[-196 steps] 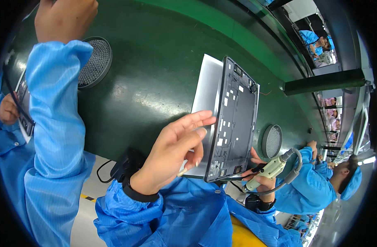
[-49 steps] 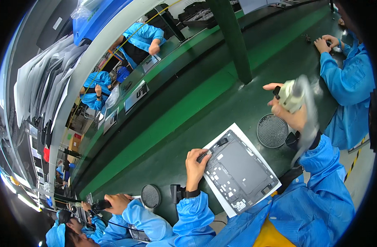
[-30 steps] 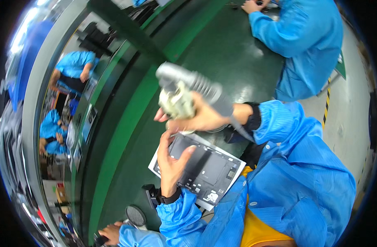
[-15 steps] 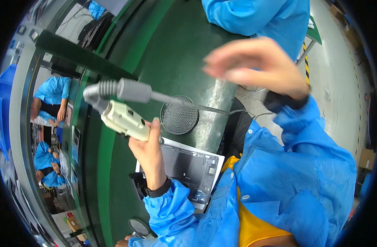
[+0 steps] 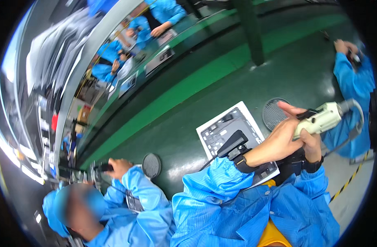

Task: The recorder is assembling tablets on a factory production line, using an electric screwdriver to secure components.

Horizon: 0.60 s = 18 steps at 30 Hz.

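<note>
A cream electric screwdriver (image 5: 322, 120) with a grey cable at one end lies across both hands at the right. My left hand (image 5: 277, 142) has its palm against the tool's near end, one finger stretched out above it. From below, my right hand (image 5: 311, 143) wraps its fingers round the same end. The tip of the tool is hidden by the hands. Under my left forearm an opened flat electronic device (image 5: 221, 133), grey with dark inner parts, rests on a white sheet (image 5: 201, 132). My left wrist hides part of it.
A round dark gridded dish (image 5: 271, 117) sits beyond the device, another gridded dish (image 5: 151, 165) farther left on the green bench (image 5: 176, 142). A co-worker (image 5: 143, 201) sits close at my left; another person's blue sleeve (image 5: 351, 86) reaches in at far right. A post (image 5: 250, 35) rises from the bench.
The view has turned toward the left, bringing the co-worker there into sight. My right hand, raised and apart before, has come to the screwdriver that my left hand was holding.
</note>
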Motion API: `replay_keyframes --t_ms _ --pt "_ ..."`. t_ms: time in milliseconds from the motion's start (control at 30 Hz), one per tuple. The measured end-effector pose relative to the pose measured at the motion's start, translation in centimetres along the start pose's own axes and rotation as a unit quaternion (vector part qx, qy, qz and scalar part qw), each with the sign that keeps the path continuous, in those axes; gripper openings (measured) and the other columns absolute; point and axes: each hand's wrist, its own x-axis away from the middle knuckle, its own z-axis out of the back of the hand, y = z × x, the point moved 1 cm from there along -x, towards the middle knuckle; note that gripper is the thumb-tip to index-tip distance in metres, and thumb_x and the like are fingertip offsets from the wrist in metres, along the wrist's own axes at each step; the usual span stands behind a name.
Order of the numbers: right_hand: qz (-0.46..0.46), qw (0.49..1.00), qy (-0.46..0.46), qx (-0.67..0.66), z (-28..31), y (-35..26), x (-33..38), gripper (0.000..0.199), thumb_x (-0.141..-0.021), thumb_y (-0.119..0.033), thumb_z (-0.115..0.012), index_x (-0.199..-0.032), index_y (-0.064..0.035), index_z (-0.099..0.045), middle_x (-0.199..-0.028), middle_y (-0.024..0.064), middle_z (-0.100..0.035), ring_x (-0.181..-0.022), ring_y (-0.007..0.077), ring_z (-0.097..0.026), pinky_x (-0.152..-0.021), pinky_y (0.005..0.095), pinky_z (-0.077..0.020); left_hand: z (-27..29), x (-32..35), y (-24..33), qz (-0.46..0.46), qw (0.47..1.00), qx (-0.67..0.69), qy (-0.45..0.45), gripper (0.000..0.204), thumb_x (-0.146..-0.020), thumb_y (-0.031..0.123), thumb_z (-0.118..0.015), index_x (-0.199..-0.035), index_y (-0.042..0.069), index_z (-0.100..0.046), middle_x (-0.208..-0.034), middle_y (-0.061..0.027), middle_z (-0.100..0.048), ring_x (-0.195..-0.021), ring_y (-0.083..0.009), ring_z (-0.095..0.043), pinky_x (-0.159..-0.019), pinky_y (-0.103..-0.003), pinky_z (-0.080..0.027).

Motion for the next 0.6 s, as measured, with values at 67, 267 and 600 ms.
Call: replay_keyframes --t_ms 67,267,600 --pt "0.053 0.997 0.060 -0.018 -0.2 0.4 -0.9 0.062 -0.081 -0.036 -0.061 -0.124 0.0029 -0.039 -0.112 0.0242 -0.055 -0.112 0.0341 -0.049 -0.103 0.0449 -0.0288 1.8 1.0 0.7 -0.023 0.997 -0.064 0.048 0.039 -0.073 0.009 -0.062 -0.109 -0.001 -0.053 -0.108 -0.0203 -0.056 -0.102 -0.0330 -0.054 -0.085 -0.040 -0.044" --pt "0.062 0.986 0.128 -0.090 5.8 -1.7 -3.5 0.055 -0.087 -0.017 -0.046 -0.133 0.0044 -0.027 -0.061 0.0025 -0.047 -0.056 0.0123 -0.050 -0.079 0.0344 -0.0482 12.1 8.2 -2.9 0.126 0.930 -0.267 0.217 0.031 -0.077 0.015 -0.065 -0.105 0.005 -0.059 -0.105 -0.0135 -0.059 -0.099 -0.0286 -0.055 -0.086 -0.036 -0.044" --pt "-0.037 0.978 0.119 0.165 -1.3 1.3 -8.6 0.032 -0.073 -0.008 -0.072 -0.101 -0.0043 -0.060 -0.074 -0.0029 -0.057 -0.062 0.0037 -0.051 -0.054 0.0200 -0.0419 17.2 15.9 -9.3 0.186 0.861 -0.335 0.334 0.012 -0.079 0.007 -0.061 -0.090 0.003 -0.064 -0.090 -0.0063 -0.058 -0.081 -0.0161 -0.053 -0.067 -0.025 -0.042"
